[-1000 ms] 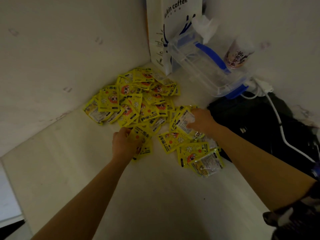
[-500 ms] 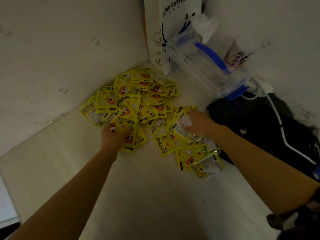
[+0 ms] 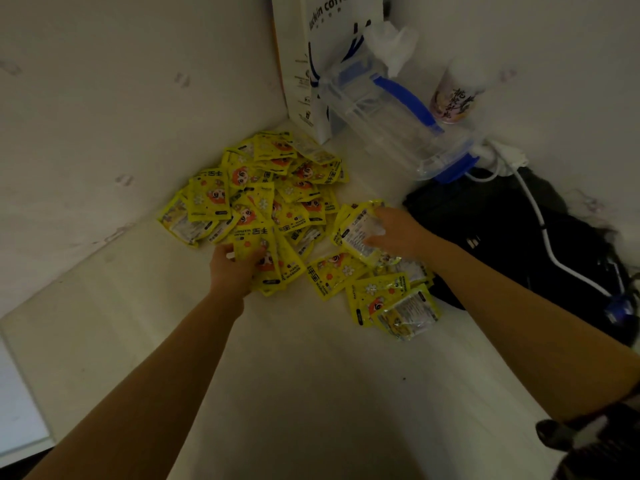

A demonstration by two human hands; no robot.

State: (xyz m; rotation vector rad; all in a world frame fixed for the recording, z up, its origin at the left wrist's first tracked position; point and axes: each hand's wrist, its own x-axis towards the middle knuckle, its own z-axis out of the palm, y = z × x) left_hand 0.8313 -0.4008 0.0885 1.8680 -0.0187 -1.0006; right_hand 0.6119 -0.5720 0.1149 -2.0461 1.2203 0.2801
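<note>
Yellow packets (image 3: 263,188) are lying heaped in the corner of the white surface (image 3: 311,375), where the right hand (image 3: 398,233) is clasping a small stack (image 3: 358,233) in curled fingers just beside the heap, while the left hand (image 3: 230,271) is grasping a single packet (image 3: 252,242) at its near edge.

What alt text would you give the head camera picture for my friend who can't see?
Two bare hands reach into yellow hand warmer packets heaped in a white corner: the left hand grips one packet at the heap's near edge, the right hand holds a small stack. Behind are a clear box with blue latches and a white coffee bag.
</note>
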